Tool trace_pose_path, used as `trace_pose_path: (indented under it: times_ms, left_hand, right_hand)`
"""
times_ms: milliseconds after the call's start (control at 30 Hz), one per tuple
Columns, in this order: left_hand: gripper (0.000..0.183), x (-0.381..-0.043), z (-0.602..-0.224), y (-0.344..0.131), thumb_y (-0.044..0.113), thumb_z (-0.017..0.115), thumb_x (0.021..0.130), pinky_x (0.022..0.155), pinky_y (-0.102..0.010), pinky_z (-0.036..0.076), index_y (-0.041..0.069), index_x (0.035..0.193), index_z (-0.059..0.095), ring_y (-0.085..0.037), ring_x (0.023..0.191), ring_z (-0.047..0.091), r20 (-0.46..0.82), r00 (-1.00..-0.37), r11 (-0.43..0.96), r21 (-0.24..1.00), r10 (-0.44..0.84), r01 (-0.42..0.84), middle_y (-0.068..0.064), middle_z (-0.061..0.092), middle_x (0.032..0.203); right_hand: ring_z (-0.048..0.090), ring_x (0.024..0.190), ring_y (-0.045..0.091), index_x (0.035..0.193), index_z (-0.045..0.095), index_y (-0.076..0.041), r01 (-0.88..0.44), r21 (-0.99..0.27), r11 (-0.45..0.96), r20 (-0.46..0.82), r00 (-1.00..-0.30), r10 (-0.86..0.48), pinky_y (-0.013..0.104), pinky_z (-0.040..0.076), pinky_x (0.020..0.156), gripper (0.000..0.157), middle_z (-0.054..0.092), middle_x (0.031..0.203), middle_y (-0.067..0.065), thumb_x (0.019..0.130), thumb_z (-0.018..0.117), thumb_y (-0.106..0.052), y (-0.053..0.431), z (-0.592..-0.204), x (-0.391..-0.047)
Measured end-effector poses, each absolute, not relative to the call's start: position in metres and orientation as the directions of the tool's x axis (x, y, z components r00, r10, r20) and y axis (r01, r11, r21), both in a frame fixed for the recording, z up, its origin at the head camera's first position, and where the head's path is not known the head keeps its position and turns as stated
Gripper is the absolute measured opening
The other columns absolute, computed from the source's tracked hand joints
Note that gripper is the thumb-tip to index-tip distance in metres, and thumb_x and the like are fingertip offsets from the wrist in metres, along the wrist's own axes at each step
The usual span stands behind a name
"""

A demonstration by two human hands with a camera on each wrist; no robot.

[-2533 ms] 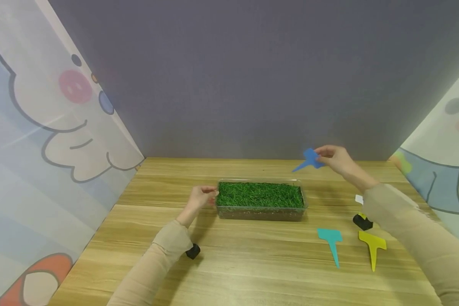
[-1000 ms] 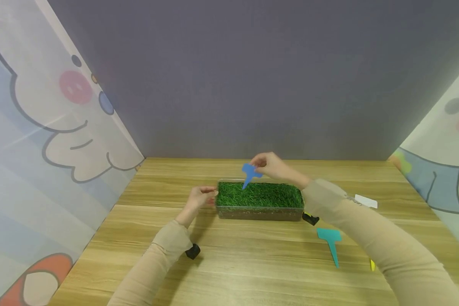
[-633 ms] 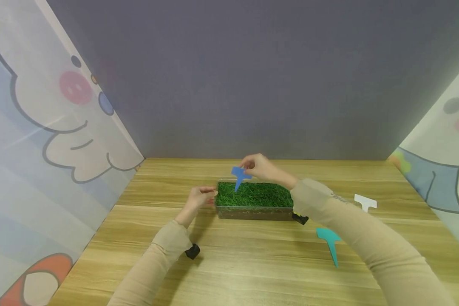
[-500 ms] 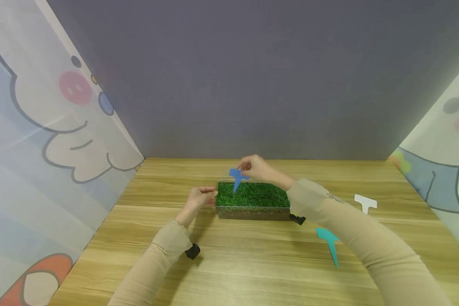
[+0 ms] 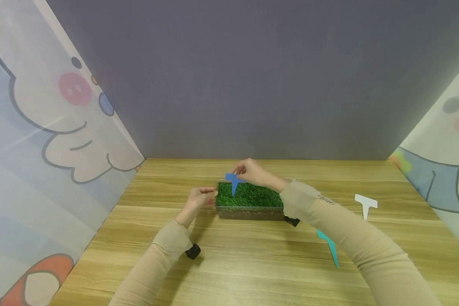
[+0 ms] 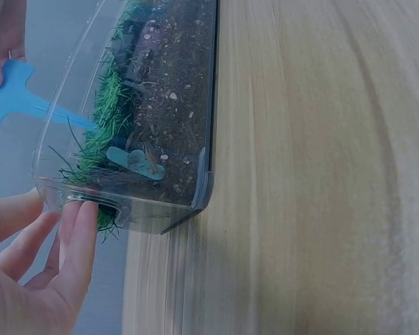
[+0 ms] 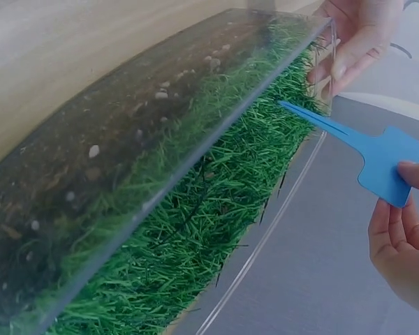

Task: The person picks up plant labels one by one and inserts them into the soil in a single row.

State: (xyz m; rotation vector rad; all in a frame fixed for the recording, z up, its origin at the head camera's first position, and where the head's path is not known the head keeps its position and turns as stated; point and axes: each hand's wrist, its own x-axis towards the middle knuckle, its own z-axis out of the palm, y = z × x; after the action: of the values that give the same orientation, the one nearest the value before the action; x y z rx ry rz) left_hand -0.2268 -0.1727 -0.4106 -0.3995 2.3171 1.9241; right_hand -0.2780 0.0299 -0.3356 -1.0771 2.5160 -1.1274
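A clear plastic planter box (image 5: 248, 213) holds dark soil (image 7: 91, 132) topped with green grass (image 7: 230, 181). My left hand (image 5: 198, 199) grips its left end, fingertips (image 6: 85, 216) at the end wall. Between the thumb and fingers of my right hand (image 5: 252, 172) is the wide head of a blue T-shaped plant label (image 7: 387, 164). The label's pointed stem slants down into the grass blades near the box's left end. A teal label (image 5: 332, 250) and a white label (image 5: 366, 203) lie on the table to the right; my right forearm partly covers the teal one.
The wood-grain table (image 5: 237, 263) runs back to a grey panel (image 5: 229, 85). Cartoon-printed sheets (image 5: 61, 140) stand at both sides. Small black wrist cameras show below the cuffs, the left one (image 5: 193, 251) over the table and the right one (image 5: 291, 221) by the box.
My right hand has carried the blue label leftward and down from the right of the box to the grass near its left end. The right forearm now hides the yellow label. My left hand stays put.
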Motion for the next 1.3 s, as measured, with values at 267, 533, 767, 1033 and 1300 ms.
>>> trace_pose_path:
  times_ms: [267,533,767,1033,1300]
  left_hand:
    - [0.03,-0.228,-0.411,-0.172,0.007,0.061,0.082,0.066,-0.033,0.056,-0.002,0.11,0.06,-0.013,0.059,0.058,-0.24,-0.96,0.177,0.948,-0.145,-0.264,-0.023,0.058,0.11]
    - [0.029,-0.225,-0.41,-0.174,0.01,0.062,0.082,0.066,-0.035,0.056,-0.001,0.11,0.061,-0.014,0.06,0.06,-0.247,-0.958,0.185,0.944,-0.144,-0.272,-0.021,0.06,0.107]
    - [0.029,-0.224,-0.412,-0.176,0.009,0.062,0.082,0.066,-0.032,0.056,-0.001,0.109,0.061,-0.013,0.059,0.058,-0.25,-0.958,0.177,0.946,-0.139,-0.272,-0.021,0.059,0.109]
    - [0.031,-0.224,-0.412,-0.176,0.009,0.062,0.083,0.066,-0.034,0.056,-0.003,0.111,0.059,-0.013,0.06,0.059,-0.235,-0.964,0.191,0.948,-0.127,-0.257,-0.022,0.058,0.109]
    - [0.029,-0.224,-0.413,-0.177,0.009,0.061,0.083,0.068,-0.035,0.055,-0.002,0.11,0.06,-0.012,0.059,0.059,-0.237,-0.963,0.191,0.947,-0.126,-0.258,-0.022,0.057,0.111]
  right_hand:
    - [0.058,0.073,0.022,0.099,0.065,-0.002,-0.557,-0.691,0.461,0.118,-0.716,-0.688,0.025,0.049,0.058,0.02,0.063,0.086,0.01,0.084,0.054,0.001,0.023,-0.343,-0.277]
    - [0.057,0.079,0.018,0.102,0.065,-0.004,-0.56,-0.649,0.516,0.089,-0.729,-0.679,0.028,0.05,0.066,0.021,0.062,0.098,0.015,0.085,0.052,0.0,0.016,-0.346,-0.271]
    - [0.056,0.078,0.017,0.1,0.065,-0.003,-0.573,-0.641,0.51,0.109,-0.727,-0.678,0.026,0.05,0.064,0.021,0.062,0.096,0.011,0.084,0.052,0.003,0.012,-0.347,-0.267]
    - [0.059,0.084,0.019,0.098,0.066,-0.004,-0.598,-0.599,0.532,0.11,-0.72,-0.685,0.028,0.051,0.068,0.019,0.063,0.097,0.01,0.084,0.054,0.002,0.01,-0.353,-0.265]
    - [0.058,0.088,0.021,0.098,0.066,-0.003,-0.606,-0.589,0.535,0.118,-0.719,-0.685,0.029,0.052,0.072,0.018,0.063,0.097,0.011,0.084,0.055,0.002,0.008,-0.357,-0.264]
